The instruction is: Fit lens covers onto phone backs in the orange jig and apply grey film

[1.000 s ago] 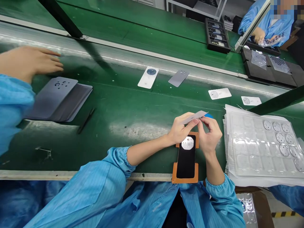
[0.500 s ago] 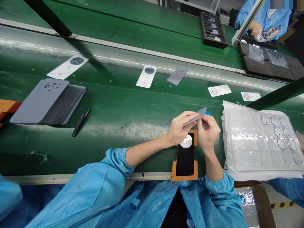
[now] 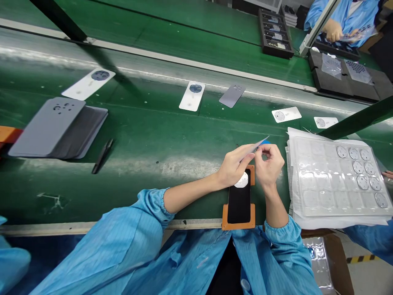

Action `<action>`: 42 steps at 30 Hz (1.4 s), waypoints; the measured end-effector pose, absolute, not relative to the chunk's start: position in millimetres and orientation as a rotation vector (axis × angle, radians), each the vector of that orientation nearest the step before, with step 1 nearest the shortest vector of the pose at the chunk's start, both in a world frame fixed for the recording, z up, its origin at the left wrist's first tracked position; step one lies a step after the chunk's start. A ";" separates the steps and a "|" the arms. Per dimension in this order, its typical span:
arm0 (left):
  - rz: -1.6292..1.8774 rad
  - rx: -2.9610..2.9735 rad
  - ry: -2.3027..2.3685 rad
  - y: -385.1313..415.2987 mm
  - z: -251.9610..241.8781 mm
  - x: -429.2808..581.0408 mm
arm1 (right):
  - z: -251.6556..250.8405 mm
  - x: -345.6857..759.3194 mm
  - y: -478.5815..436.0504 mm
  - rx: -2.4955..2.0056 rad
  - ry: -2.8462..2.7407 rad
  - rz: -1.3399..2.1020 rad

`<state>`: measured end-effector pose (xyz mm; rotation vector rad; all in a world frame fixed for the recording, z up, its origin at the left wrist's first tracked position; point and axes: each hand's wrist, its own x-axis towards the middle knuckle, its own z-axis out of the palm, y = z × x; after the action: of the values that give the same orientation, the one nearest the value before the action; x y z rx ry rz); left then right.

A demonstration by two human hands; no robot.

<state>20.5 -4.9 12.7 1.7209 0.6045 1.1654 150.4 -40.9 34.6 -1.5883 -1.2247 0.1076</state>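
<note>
My left hand [image 3: 233,165] grips a thin grey phone back cover [image 3: 257,144], held edge-on above the belt. My right hand [image 3: 269,164] pinches at the cover's far end, where a bit of blue film shows. Right below both hands lies an orange jig [image 3: 238,223] with a black insert [image 3: 239,205] and a round white part [image 3: 242,180] at its top. A clear blister tray [image 3: 322,180] with several round parts lies just right of my right hand.
A stack of grey covers [image 3: 55,128] and black tweezers [image 3: 102,155] lie at the left on the green conveyor belt [image 3: 153,135]. White and grey covers [image 3: 192,95] ride along the belt's far side. Black trays [image 3: 274,35] and another person [image 3: 344,20] are at the back right.
The other person's hand at the far left is gone, and a white cover now lies there. My hands have drawn closer together and the cover has tilted more edge-on.
</note>
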 end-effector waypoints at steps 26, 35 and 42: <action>1.032 0.927 0.729 24.0 3.2 -5.3 | 21.1 201.0 -17.1 -2.079 -1.054 0.398; 0.978 1.603 0.785 4.3 29.4 -63.5 | 39.8 221.6 -48.9 -2.117 -1.186 0.184; 0.664 2.899 0.482 -67.5 16.8 -67.8 | 34.1 173.8 -137.8 -1.361 -2.260 0.130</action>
<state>-67.8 -67.5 16.8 2.8994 0.4817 0.6636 173.8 -137.8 34.1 -1.3607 -2.2596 0.1297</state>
